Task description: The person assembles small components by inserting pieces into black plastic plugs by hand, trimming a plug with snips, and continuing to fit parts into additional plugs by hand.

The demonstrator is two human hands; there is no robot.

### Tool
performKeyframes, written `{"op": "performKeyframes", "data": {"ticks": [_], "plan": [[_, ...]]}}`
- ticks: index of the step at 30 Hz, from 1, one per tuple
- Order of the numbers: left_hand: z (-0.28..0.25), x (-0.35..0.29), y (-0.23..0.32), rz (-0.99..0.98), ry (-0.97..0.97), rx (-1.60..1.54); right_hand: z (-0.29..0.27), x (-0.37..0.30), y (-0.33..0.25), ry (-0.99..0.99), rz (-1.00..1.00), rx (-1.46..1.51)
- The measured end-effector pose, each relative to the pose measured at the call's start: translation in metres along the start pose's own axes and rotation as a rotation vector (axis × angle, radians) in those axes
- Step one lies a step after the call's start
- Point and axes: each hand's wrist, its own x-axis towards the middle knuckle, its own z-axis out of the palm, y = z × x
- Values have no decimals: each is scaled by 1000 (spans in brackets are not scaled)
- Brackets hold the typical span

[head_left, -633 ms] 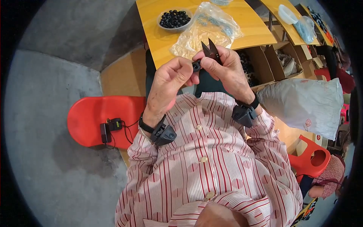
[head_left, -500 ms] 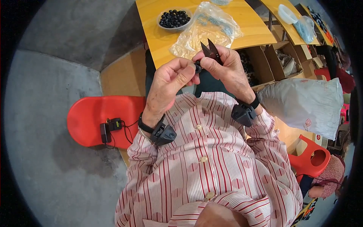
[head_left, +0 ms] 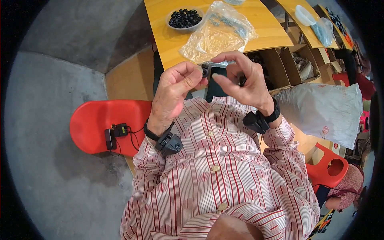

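Observation:
Between the thumb and fingertips of my left hand [head_left: 178, 88] is a small black round part [head_left: 205, 71] with a hole in it. Just right of that part, my right hand [head_left: 250, 82] has its thumb and forefinger spread apart. Dark thread snips [head_left: 242, 79] sit in the right palm under the curled fingers, and their blades are mostly hidden. Beyond both hands, a clear plastic bag [head_left: 200, 47] with small bluish pieces lies on the yellow table [head_left: 166, 46]. A clear round tub [head_left: 195, 29] of similar black parts stands to its left.
Open cardboard boxes [head_left: 276, 72] stand under the table on the right, beside a full white sack [head_left: 320, 110]. A red stool [head_left: 90, 128] at my left carries black devices with cables [head_left: 110, 140]. Another person's patterned sleeve [head_left: 352, 180] shows at far right, near a red chair [head_left: 326, 170].
My right hand has drawn away from the black part, spreading its thumb and forefinger. The snips' blades, earlier pointing up, have turned back into the palm. My left hand keeps its pinch.

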Motion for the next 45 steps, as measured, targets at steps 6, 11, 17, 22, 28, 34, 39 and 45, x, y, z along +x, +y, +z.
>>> {"op": "performKeyframes", "data": {"ticks": [6,11,17,22,28,34,39,45], "plan": [[-1,-3,0,-46,-40,-70,8,2,8,91,-489,-574],[1,-6,8,-59,-75,-5,10,0,11,108,-579,-711],[3,-6,6,-81,-53,27,6,4,12,66,-655,-684],[6,-7,10,-78,-105,11,5,3,9,28,-669,-679],[10,-8,9,-38,-101,56,4,4,10,-6,-677,-604],[8,-4,4,-51,-121,1,5,4,12,8,-614,-475],[11,-5,4,-64,-109,21,8,5,19,88,-671,-426],[10,-6,7,-31,-117,78,5,-1,24,87,-650,-421]]}}
